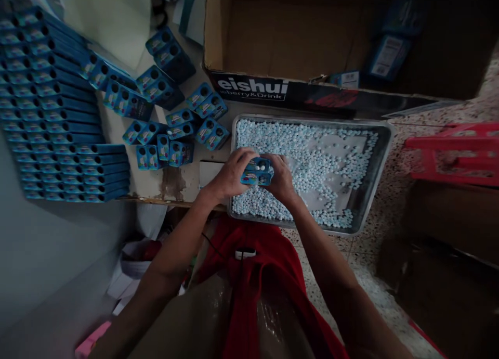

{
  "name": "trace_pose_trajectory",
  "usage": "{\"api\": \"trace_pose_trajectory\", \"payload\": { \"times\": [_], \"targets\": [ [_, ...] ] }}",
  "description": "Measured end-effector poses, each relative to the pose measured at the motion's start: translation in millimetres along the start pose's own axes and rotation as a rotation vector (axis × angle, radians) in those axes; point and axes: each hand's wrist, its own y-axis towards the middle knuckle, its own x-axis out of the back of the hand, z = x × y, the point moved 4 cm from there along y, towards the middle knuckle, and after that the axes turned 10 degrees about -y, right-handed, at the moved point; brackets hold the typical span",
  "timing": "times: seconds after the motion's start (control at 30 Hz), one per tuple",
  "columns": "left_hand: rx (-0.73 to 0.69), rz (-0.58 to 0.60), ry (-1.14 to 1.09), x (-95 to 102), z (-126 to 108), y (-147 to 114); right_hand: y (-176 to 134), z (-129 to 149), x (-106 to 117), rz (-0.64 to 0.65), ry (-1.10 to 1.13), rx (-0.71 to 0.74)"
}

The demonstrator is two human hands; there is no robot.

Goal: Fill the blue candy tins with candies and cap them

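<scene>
Over the left part of a metal tray, both my hands hold small blue boxes between them. My left hand is closed on their left side, and my right hand closes on the right side. A few white pieces show at the openings in the boxes' tops. Below, small white and pale-blue candies cover much of the tray, with its bottom showing in patches at the right. How many boxes I hold is hard to make out.
Stacked blue boxes fill the table's left side, with several loose ones nearer the tray. A large cardboard box stands behind the tray with blue boxes inside. A red plastic stool and brown cartons are at right.
</scene>
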Motion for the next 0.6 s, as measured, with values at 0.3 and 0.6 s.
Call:
{"api": "trace_pose_trajectory", "payload": {
  "times": [0.3,0.6],
  "targets": [
    [0.247,-0.09,0.177,-12.2,-25,-48,-40,14,-27,0.061,0.095,0.035],
    [0.762,-0.855,0.393,128.6,-19,-218,-43,35,-37,0.173,0.175,-0.073]
  ]
}}
